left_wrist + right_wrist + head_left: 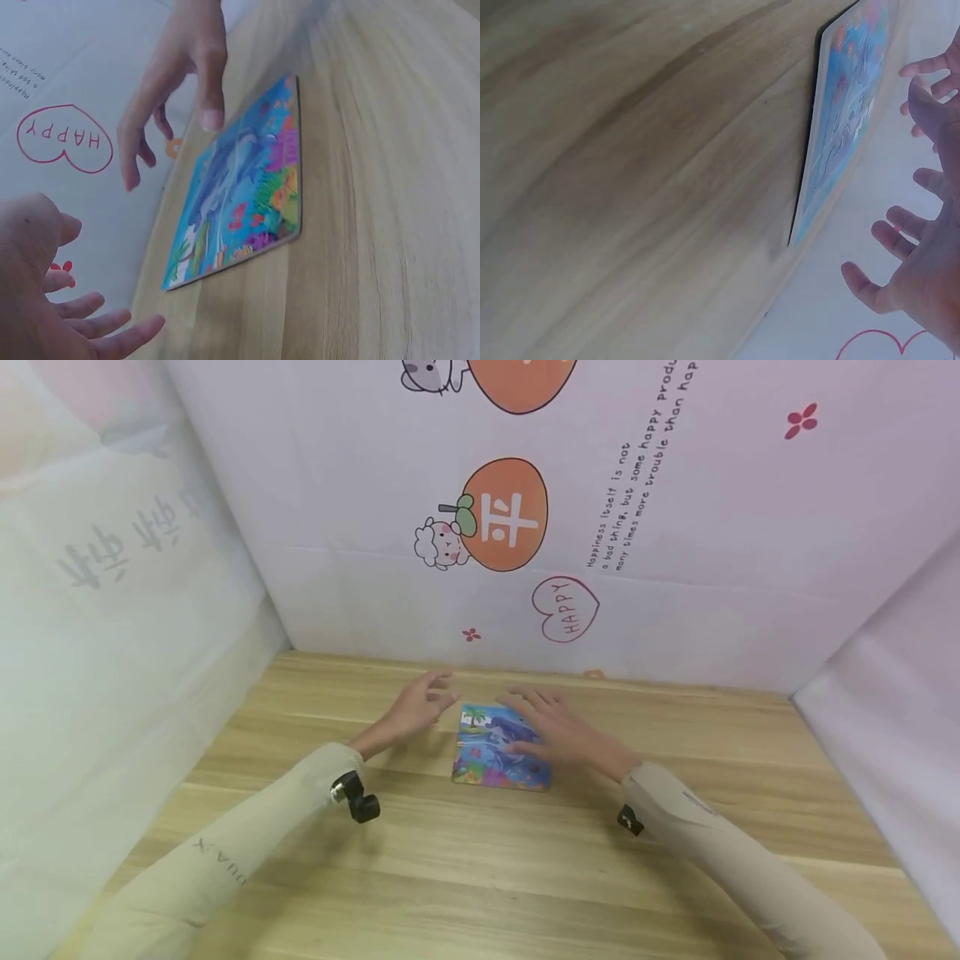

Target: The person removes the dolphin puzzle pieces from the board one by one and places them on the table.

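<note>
A thin square picture board (483, 764) with dolphins, coral and a palm tree lies flat on the wooden table. My left hand (412, 706) is just off its left edge, fingers loosely bent and holding nothing. Over the board's right side hovers my right hand (561, 731), spread and holding nothing, covering part of the picture. In the left wrist view, the right hand (184, 67) hangs above the far side of the board (240, 187), apart from it. The right wrist view shows the board (847, 97) edge-on, with the right hand's fingers (907, 221) parted beside it.
The wooden table (487, 868) meets a white printed cloth (360, 585) at its back edge. More cloth hangs at the left (112, 635) and right (900, 660). A small black camera (363, 806) sits on the left wrist.
</note>
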A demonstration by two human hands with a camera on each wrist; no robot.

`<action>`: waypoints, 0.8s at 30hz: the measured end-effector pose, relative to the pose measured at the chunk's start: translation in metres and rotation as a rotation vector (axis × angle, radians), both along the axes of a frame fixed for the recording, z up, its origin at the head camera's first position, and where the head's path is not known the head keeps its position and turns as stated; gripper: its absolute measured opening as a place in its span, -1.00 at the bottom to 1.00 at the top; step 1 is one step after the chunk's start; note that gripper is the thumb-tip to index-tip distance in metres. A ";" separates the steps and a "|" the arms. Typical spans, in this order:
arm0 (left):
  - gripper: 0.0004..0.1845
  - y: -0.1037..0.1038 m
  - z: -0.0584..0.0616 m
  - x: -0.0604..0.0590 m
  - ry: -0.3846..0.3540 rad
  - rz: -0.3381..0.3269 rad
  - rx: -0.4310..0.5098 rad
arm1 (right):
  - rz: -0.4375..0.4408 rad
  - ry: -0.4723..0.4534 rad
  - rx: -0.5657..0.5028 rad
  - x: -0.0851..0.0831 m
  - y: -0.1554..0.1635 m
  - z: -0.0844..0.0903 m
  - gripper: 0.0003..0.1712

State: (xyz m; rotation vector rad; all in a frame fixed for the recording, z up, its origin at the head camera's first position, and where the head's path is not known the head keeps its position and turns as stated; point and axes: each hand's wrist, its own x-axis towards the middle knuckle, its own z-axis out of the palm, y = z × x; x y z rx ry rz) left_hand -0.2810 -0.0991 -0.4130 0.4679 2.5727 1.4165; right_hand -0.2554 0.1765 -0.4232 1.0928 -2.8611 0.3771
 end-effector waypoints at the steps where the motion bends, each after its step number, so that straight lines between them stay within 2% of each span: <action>1: -0.38 0.000 0.001 0.000 -0.026 0.004 0.023 | -0.002 -0.008 -0.003 -0.002 -0.001 -0.001 -0.05; 12: -0.36 0.008 0.003 -0.003 -0.282 0.049 0.157 | -0.022 -0.120 -0.074 -0.013 -0.016 -0.007 -0.10; 15: -0.32 0.008 0.002 -0.006 -0.392 0.041 0.229 | -0.033 -0.176 -0.112 -0.016 -0.019 -0.010 -0.12; 18: -0.34 0.004 0.001 -0.012 -0.541 0.039 0.321 | -0.041 -0.245 -0.150 -0.019 -0.024 -0.012 -0.12; 24: -0.31 -0.002 0.000 -0.026 -0.809 0.044 0.417 | -0.073 -0.327 -0.121 -0.018 -0.040 -0.019 -0.02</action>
